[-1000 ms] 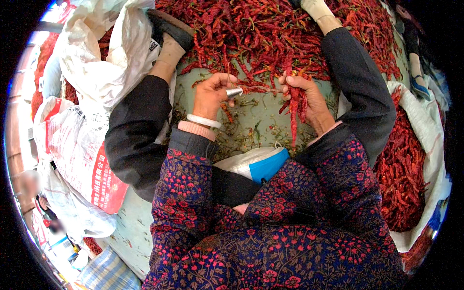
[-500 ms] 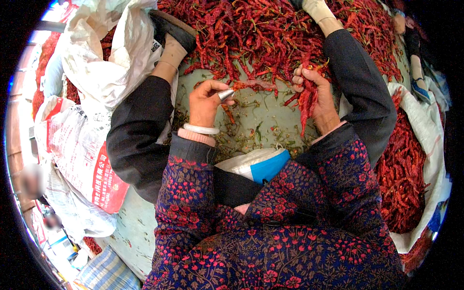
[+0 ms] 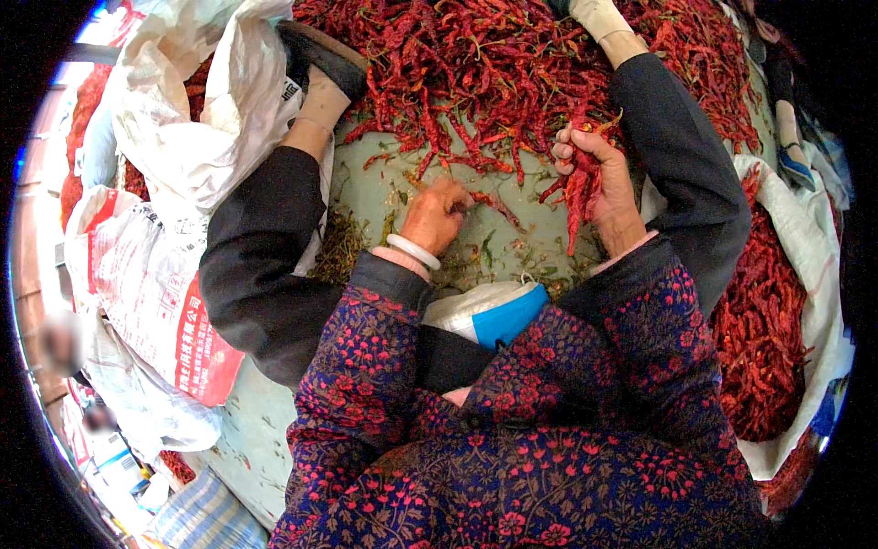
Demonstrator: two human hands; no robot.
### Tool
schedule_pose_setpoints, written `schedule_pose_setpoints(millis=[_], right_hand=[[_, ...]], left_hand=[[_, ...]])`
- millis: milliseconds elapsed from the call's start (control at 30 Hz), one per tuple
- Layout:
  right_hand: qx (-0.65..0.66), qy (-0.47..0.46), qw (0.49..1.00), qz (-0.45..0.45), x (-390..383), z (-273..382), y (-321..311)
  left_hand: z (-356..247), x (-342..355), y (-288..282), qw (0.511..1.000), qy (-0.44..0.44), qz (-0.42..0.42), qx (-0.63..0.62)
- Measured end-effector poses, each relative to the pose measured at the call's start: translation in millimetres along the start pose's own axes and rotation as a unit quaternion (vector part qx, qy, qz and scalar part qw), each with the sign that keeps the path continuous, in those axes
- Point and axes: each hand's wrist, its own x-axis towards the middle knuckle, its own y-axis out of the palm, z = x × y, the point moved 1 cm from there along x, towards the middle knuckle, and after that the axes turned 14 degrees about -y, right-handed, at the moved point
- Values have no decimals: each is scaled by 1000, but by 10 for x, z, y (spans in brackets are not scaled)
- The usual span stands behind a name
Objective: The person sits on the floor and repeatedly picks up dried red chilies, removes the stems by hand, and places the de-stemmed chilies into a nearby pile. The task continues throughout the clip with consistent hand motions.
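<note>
My left hand [image 3: 437, 215] is closed low over the floor, its fingertips on the stem end of a dried red chili pepper [image 3: 498, 210]. The pepper slants away to the right. Its fingers are turned down, so the exact grip is partly hidden. In my right hand [image 3: 611, 183] a bunch of dried red chili peppers [image 3: 581, 206] is wrapped by the fingers, tips hanging below the fist. Beyond both hands spreads a large heap of dried chili peppers [image 3: 457, 64], its loose near edge close to them.
Stem scraps [image 3: 343, 252] lie on the pale floor sheet by my left leg. A white and blue bundle [image 3: 498, 311] sits between my legs. White sacks [image 3: 183, 137] stand at the left; an open sack [image 3: 819, 265] holds chili peppers [image 3: 759, 339] at the right. Another person's foot [image 3: 794, 160] shows far right.
My left hand has moved down and to the right and turned fingers-down; the metal cap seen on its thumb is now hidden. My right hand keeps its place and its bunch.
</note>
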Motion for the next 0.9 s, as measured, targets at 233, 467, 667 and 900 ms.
schedule_pose_setpoints(millis=[233,467,667,900], right_hand=[[-57,22,998,-12,-6,-40,12],[-69,54,996,-27,-10,-134,84],[-47,89,994,-42,24,-222,-11],[-44,78,994,-67,34,-292,-43]], left_hand=[[-183,263,-221,999,-15,-46,3],[-92,564,137,958,-32,-132,252],[65,597,246,952,-27,-123,280],[136,485,83,989,-75,-81,94]])
